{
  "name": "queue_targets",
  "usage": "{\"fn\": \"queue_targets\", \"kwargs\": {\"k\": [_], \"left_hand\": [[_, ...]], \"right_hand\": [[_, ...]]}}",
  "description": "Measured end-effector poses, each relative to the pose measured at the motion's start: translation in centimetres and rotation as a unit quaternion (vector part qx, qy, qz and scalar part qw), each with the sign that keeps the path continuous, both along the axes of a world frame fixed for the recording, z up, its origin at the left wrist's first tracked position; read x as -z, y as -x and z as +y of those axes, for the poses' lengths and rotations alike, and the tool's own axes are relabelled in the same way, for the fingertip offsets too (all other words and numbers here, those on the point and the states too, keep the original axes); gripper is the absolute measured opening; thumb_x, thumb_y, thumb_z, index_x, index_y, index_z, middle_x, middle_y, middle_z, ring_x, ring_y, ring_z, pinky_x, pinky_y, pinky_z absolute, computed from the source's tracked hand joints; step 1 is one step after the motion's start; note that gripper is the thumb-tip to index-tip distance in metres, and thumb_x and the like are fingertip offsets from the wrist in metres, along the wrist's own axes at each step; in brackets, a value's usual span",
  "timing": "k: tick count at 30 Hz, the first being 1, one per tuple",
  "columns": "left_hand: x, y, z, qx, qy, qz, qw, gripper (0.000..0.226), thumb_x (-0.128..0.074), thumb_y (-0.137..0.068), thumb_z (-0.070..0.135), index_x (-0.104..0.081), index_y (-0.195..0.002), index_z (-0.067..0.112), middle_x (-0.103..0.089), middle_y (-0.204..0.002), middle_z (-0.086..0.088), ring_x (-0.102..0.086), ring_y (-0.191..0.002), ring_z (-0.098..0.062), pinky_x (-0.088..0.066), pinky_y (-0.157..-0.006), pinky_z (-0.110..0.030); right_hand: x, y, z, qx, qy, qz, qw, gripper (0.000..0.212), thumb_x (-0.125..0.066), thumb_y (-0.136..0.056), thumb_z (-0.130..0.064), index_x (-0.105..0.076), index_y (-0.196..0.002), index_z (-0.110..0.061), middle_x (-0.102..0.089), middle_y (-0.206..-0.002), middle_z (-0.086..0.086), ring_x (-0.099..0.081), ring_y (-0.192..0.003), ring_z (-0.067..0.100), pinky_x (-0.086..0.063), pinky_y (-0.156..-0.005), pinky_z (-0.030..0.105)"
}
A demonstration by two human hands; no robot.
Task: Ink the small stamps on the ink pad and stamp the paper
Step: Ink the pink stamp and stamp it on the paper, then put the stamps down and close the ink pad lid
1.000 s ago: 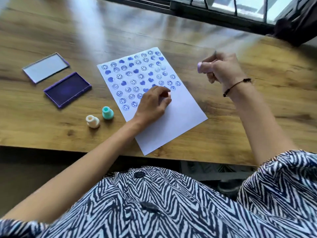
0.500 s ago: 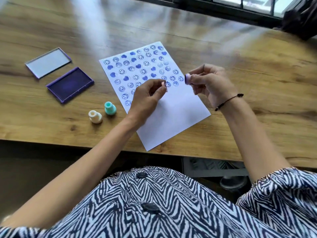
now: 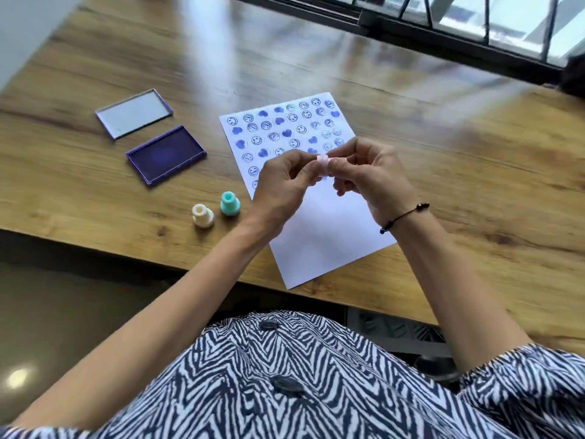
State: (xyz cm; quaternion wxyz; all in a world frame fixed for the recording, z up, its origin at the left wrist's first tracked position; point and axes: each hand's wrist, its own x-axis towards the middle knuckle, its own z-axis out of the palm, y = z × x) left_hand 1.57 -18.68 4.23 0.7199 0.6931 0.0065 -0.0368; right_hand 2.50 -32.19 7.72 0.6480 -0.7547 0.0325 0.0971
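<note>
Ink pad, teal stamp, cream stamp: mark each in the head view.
ink pad [image 3: 165, 155], head view, middle of inked surface
teal stamp [image 3: 230, 203], head view, its body
cream stamp [image 3: 203, 216], head view, its body

The white rectangular sheet of paper [image 3: 329, 239] carries rows of blue-violet prints, round smiley faces mixed with solid hearts, while its near half is bare white. The open rectangular ink pad [image 3: 165, 154] is deep violet inside a lighter purple plastic frame, and its flat lid [image 3: 134, 113] shows pale grey with a purple edge; the two small plastic stamps standing on the brown wood-grain table [image 3: 474, 147] are cream [image 3: 203, 216] and mint green [image 3: 230, 203]. The small stamp held between the hands is pale lilac [image 3: 323, 162], a thin dark cord bracelet [image 3: 403, 217] circles one wrist, and the blouse [image 3: 285, 384] has a navy-and-white zigzag pattern with dark buttons
</note>
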Motion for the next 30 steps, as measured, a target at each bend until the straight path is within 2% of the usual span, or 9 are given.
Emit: {"fn": "queue_targets", "kwargs": {"k": [4, 7, 9, 11, 14, 19, 22, 25, 30], "left_hand": [[-1.4, -0.5, 2.7, -0.045, -0.046, -0.012, 0.998, 0.012, -0.061, -0.084, 0.020, -0.064, -0.073, 0.016, -0.065, -0.067, 0.006, -0.061, -0.064, -0.005, -0.052, -0.067, -0.022], [-2.3, -1.3, 6.4, -0.071, -0.142, -0.028, 0.987, 0.014, -0.057, -0.084, 0.028, -0.064, -0.077, 0.017, -0.064, -0.072, 0.001, -0.059, -0.070, -0.010, -0.049, -0.074, -0.033], [-2.5, -1.5, 8.9, -0.127, -0.188, -0.034, 0.973, 0.014, -0.054, -0.084, 0.030, -0.063, -0.083, 0.019, -0.064, -0.084, -0.007, -0.057, -0.080, -0.014, -0.049, -0.078, -0.037], [-2.2, -1.0, 11.2, -0.209, -0.191, -0.032, 0.959, 0.014, -0.055, -0.086, 0.025, -0.064, -0.089, 0.016, -0.066, -0.094, -0.013, -0.058, -0.085, -0.017, -0.050, -0.083, -0.038], [-1.1, 0.3, 14.0, -0.273, -0.213, -0.002, 0.938, 0.022, -0.056, -0.086, 0.022, -0.064, -0.103, 0.009, -0.069, -0.102, -0.014, -0.063, -0.091, -0.023, -0.049, -0.086, -0.036], [0.3, 2.2, 16.3, -0.312, -0.243, 0.033, 0.918, 0.021, -0.058, -0.082, 0.015, -0.065, -0.102, 0.009, -0.069, -0.096, -0.016, -0.063, -0.089, -0.028, -0.049, -0.081, -0.032], [0.2, 2.4, 16.6, -0.318, -0.267, 0.023, 0.909, 0.029, -0.061, -0.080, 0.012, -0.060, -0.109, 0.008, -0.067, -0.103, -0.014, -0.061, -0.097, -0.027, -0.045, -0.085, -0.026], [0.4, 2.3, 16.7, -0.249, -0.369, 0.013, 0.896, 0.061, -0.066, -0.076, 0.016, -0.039, -0.129, 0.004, -0.050, -0.128, -0.018, -0.042, -0.121, -0.031, -0.031, -0.106, -0.040], [1.4, 2.4, 17.2, -0.205, -0.431, 0.018, 0.879, 0.081, -0.067, -0.074, 0.019, -0.019, -0.137, 0.003, -0.037, -0.141, -0.018, -0.029, -0.129, -0.033, -0.018, -0.110, -0.040]], "right_hand": [[-0.6, -1.7, 2.8, -0.043, 0.005, -0.020, 0.999, 0.018, -0.069, -0.077, -0.005, -0.057, -0.065, -0.013, -0.057, -0.043, -0.007, -0.051, -0.038, 0.008, -0.042, -0.042, 0.018], [-0.8, -3.1, 6.0, -0.109, 0.049, -0.041, 0.992, 0.013, -0.068, -0.077, -0.007, -0.058, -0.070, -0.011, -0.062, -0.055, 0.005, -0.052, -0.042, 0.010, -0.044, -0.044, 0.020], [-0.3, -3.9, 8.7, -0.157, 0.156, -0.081, 0.972, 0.007, -0.069, -0.074, -0.009, -0.063, -0.075, -0.008, -0.064, -0.063, 0.011, -0.053, -0.050, 0.014, -0.045, -0.051, 0.024], [0.7, -4.5, 11.3, -0.199, 0.294, -0.153, 0.922, 0.006, -0.065, -0.073, -0.008, -0.066, -0.079, -0.005, -0.065, -0.069, 0.011, -0.057, -0.066, 0.023, -0.044, -0.060, 0.029], [1.7, -4.6, 14.0, -0.275, 0.453, -0.209, 0.822, 0.018, -0.056, -0.075, -0.008, -0.062, -0.091, -0.003, -0.064, -0.098, 0.021, -0.057, -0.093, 0.037, -0.044, -0.070, 0.036], [1.0, -4.9, 14.9, -0.342, 0.534, -0.205, 0.746, 0.033, -0.065, -0.075, -0.029, -0.059, -0.096, -0.005, -0.061, -0.104, 0.022, -0.056, -0.099, 0.038, -0.041, -0.068, 0.034], [-1.2, -6.6, 16.9, -0.324, 0.520, -0.249, 0.750, 0.049, -0.063, -0.076, -0.049, -0.059, -0.094, -0.004, -0.065, -0.100, 0.024, -0.058, -0.097, 0.038, -0.044, -0.072, 0.037], [-2.3, -9.1, 21.7, -0.291, 0.499, -0.267, 0.771, 0.059, -0.055, -0.077, -0.060, -0.057, -0.098, -0.004, -0.064, -0.107, 0.023, -0.057, -0.099, 0.038, -0.039, -0.069, 0.034], [-0.1, -12.5, 28.7, -0.292, 0.544, -0.138, 0.774, 0.084, -0.039, -0.077, -0.072, -0.038, -0.130, -0.007, -0.049, -0.136, 0.016, -0.048, -0.122, 0.035, -0.043, -0.096, 0.041]]}}
